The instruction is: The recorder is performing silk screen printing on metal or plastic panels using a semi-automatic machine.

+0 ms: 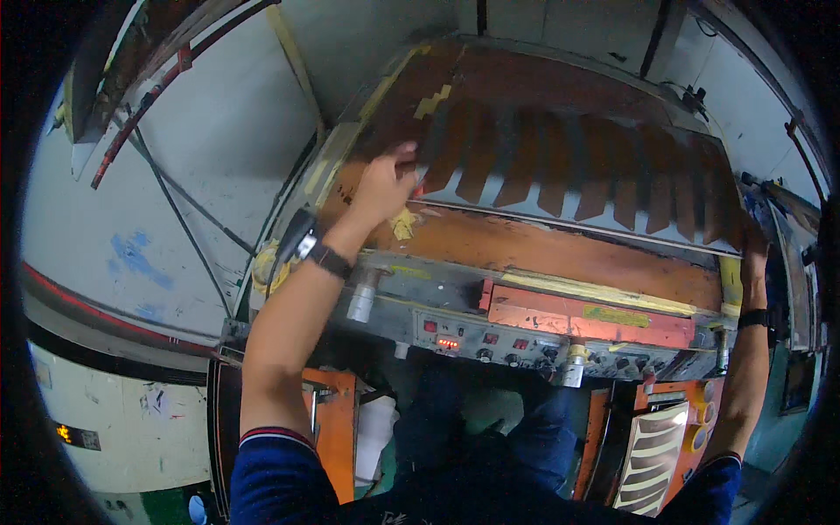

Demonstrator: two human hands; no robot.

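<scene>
A sheet (542, 201) with a row of dark, slanted blade-like shapes and pale gaps along its front edge lies on the brown machine bed (560, 249). My left hand (385, 185) is at the sheet's front left corner, its fingers partly bent and apart. A small red spot shows beside those fingers; I cannot make out what it is. At the sheet's front right corner is my right hand (754, 238), dim and seen edge-on. Its fingers are mostly hidden, so its grip on the sheet cannot be seen. A dark band is on each wrist.
Yellow tape (402, 224) sticks to the bed near my left hand. Along the machine's front run an orange-red bar (586, 317), metal cylinders (573, 366) and a panel of knobs and red switches (490, 343). Below right, a patterned sheet (652, 459) lies beside tape rolls (703, 413).
</scene>
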